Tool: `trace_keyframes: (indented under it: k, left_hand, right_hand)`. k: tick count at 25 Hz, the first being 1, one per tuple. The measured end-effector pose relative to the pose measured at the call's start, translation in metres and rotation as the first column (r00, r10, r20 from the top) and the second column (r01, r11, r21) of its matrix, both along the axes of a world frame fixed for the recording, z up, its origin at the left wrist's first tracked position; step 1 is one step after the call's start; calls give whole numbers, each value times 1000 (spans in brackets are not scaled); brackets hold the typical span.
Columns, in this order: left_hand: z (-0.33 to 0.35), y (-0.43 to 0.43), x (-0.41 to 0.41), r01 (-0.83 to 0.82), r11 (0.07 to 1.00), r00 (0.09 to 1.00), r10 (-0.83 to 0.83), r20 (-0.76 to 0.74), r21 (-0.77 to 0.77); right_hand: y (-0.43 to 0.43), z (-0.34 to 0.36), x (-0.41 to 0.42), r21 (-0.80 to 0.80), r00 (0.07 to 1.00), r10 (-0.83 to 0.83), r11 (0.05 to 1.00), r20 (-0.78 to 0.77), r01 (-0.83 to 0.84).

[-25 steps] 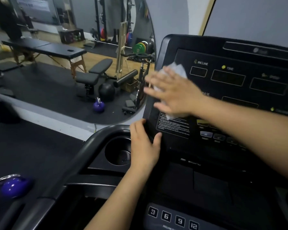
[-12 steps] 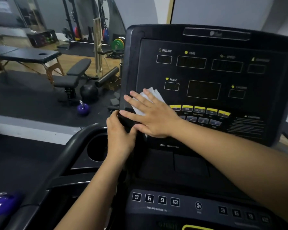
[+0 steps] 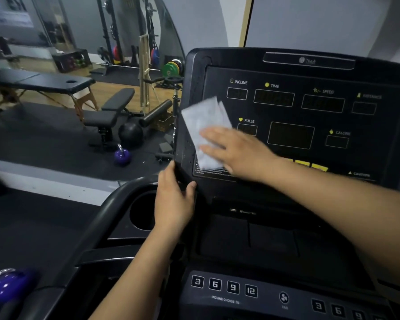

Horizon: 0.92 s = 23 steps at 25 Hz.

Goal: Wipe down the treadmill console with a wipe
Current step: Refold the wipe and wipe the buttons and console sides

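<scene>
The black treadmill console (image 3: 310, 72) fills the right of the head view, with INCLINE, TIME, SPEED and PULSE displays. A white wipe (image 3: 203, 125) lies flat against its left side. My right hand (image 3: 236, 153) presses on the wipe's lower part with flat, spread fingers, near the PULSE display. My left hand (image 3: 173, 202) grips the console's lower left corner, thumb on the front face. The wipe's upper part sticks out beyond my fingers.
A round cup holder (image 3: 141, 213) sits left of my left hand. A lower button panel (image 3: 224, 287) shows 3, 6, 9, 12. Beyond the console a mirror shows a weight bench (image 3: 111, 112), a massage table (image 3: 39, 82) and a purple kettlebell (image 3: 122, 155).
My right hand slid the wipe down the console's left edge, then back up toward the PULSE display. My left hand stayed on the lower left corner. The camera view shifted.
</scene>
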<state>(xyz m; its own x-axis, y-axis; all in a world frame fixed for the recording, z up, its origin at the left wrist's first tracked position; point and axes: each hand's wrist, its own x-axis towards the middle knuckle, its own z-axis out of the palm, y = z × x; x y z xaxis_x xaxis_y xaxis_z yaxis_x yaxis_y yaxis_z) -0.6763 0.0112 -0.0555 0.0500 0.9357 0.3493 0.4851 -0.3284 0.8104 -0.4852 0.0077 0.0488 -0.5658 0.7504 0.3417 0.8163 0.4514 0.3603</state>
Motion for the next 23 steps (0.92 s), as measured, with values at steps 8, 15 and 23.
trace_keyframes:
  k: [8, 15, 23]
  left_hand:
    - [10, 5, -16, 45, 999, 997, -45, -61, 7]
    - [22, 9, -23, 9, 950, 991, 34, -133, 311]
    - [25, 4, -2, 53, 984, 991, -31, -131, 172]
  right_hand:
    - [66, 61, -19, 121, 969, -187, 978, 164, 168]
    - [-11, -46, -22, -199, 957, 211, 965, 199, -171]
    - [-12, -16, -23, -170, 972, 205, 960, -116, -223]
